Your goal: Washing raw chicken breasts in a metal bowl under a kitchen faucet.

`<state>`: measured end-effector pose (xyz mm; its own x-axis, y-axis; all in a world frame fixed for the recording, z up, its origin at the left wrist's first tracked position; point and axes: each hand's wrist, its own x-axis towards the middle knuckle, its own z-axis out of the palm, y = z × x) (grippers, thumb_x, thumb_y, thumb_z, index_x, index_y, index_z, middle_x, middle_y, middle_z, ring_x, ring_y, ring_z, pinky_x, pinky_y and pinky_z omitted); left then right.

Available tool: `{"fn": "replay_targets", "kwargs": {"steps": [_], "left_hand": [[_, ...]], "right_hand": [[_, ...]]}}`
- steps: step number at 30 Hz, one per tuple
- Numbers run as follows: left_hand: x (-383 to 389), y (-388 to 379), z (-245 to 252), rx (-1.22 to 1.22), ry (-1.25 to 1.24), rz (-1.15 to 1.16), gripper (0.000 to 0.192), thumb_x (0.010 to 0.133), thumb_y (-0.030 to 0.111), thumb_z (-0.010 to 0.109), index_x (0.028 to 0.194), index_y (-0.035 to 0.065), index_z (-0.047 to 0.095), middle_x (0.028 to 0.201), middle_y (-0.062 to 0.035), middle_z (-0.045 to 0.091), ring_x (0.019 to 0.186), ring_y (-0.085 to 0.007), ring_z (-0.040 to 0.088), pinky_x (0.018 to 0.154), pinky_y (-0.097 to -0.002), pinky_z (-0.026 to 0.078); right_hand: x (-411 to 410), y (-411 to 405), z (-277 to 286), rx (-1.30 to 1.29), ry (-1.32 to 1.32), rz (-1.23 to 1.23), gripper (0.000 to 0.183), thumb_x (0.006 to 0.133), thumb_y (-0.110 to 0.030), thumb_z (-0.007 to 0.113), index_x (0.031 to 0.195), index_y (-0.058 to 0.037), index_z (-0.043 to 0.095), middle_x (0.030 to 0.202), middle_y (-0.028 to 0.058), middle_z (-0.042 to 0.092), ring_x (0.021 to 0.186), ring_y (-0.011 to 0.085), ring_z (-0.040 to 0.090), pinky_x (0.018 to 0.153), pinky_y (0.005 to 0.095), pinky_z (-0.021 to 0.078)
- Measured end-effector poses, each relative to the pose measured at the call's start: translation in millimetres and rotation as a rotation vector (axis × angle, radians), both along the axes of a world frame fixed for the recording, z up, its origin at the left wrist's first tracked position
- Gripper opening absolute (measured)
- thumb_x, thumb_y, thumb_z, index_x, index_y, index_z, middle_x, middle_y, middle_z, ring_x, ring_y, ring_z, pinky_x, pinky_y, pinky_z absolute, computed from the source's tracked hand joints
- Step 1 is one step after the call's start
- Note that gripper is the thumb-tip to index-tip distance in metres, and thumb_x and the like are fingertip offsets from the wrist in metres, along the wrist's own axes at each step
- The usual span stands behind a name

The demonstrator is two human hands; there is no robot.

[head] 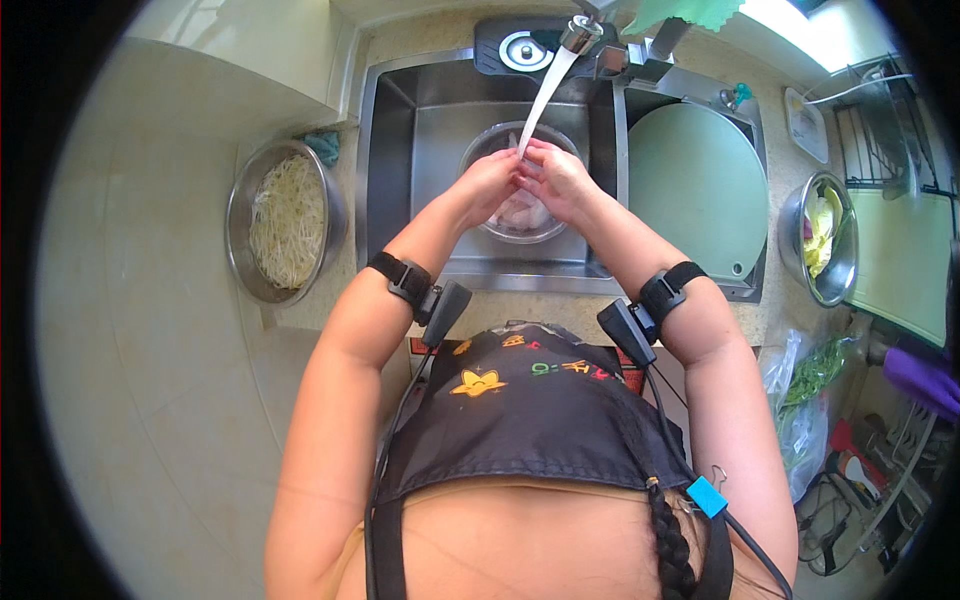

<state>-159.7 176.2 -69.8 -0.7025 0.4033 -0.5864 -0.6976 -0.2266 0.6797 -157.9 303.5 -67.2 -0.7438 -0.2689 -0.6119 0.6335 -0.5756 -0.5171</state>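
Observation:
Water runs from the faucet (581,34) over my left hand (493,180) and my right hand (553,176), which meet at the fingertips above a round metal bowl (480,135). Pale pinkish pieces, perhaps raw meat, lie wet in the bowl (521,214). The bowl stands in the left basin of a stainless steel sink (439,161). Fingers of both hands are bent around the stream; whether a small piece is between them cannot be made out.
A steel bowl of bean sprouts (289,221) stands left of the sink. A round green cutting board (697,187) covers the right basin. Further right are a metal bowl with leafy vegetables (821,240) and bagged greens (810,375). A drain strainer (526,51) lies behind the sink.

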Motion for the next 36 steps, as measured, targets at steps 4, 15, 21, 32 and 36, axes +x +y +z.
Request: {"fn": "replay_targets", "kwargs": {"steps": [4,15,21,32,36], "left_hand": [[2.1,5.2,2.9,-0.056,0.003,0.018,0.024,0.092,0.014,0.037,0.110,0.0047,0.050,0.090,-0.0026,0.053,0.077,-0.0101,0.047,0.072,-0.0229,0.042],[3.0,-11.1,-3.0,-0.247,-0.071,-0.033,0.037,0.091,0.012,0.041,0.128,0.0049,0.039,0.123,-0.0066,0.044,0.110,-0.0169,0.045,0.091,-0.0285,0.040],[7.2,-54.7,-9.2,-0.319,-0.075,-0.015,0.042,0.091,0.014,0.041,0.132,0.0069,0.034,0.137,-0.0105,0.030,0.126,-0.0252,0.030,0.101,-0.0418,0.030],[44.9,-76.5,-29.7,-0.326,-0.160,0.013,0.050,0.089,0.017,0.046,0.135,0.0084,0.027,0.141,-0.0109,0.024,0.130,-0.0272,0.022,0.100,-0.0507,0.026],[45.2,-68.0,-43.5,-0.375,-0.237,0.041,0.063,0.087,0.014,0.047,0.139,0.0097,0.012,0.141,-0.0139,0.020,0.130,-0.0291,0.022,0.097,-0.0548,0.030]], "right_hand": [[0.3,-0.4,-2.2,0.047,-0.034,-0.007,0.030,0.086,-0.007,0.046,0.116,-0.0039,0.046,0.101,0.0089,0.056,0.094,0.0197,0.051,0.081,0.0336,0.0438],[5.7,7.5,-12.7,0.216,0.000,0.022,0.039,0.086,-0.007,0.041,0.125,-0.0048,0.041,0.116,0.0099,0.047,0.101,0.0198,0.048,0.081,0.0336,0.0440],[13.0,39.3,-12.3,0.292,-0.072,-0.042,0.037,0.089,-0.007,0.041,0.125,-0.0032,0.040,0.129,0.0111,0.038,0.119,0.0255,0.038,0.095,0.0391,0.0376],[30.5,37.2,-23.5,0.406,-0.085,0.144,0.043,0.084,-0.013,0.049,0.126,-0.0095,0.042,0.122,0.0081,0.044,0.113,0.0216,0.041,0.087,0.0352,0.0381],[36.3,35.8,-18.8,0.427,-0.105,0.172,0.040,0.088,-0.015,0.048,0.127,-0.0083,0.041,0.125,0.0070,0.043,0.119,0.0201,0.038,0.089,0.0346,0.0381]]}}
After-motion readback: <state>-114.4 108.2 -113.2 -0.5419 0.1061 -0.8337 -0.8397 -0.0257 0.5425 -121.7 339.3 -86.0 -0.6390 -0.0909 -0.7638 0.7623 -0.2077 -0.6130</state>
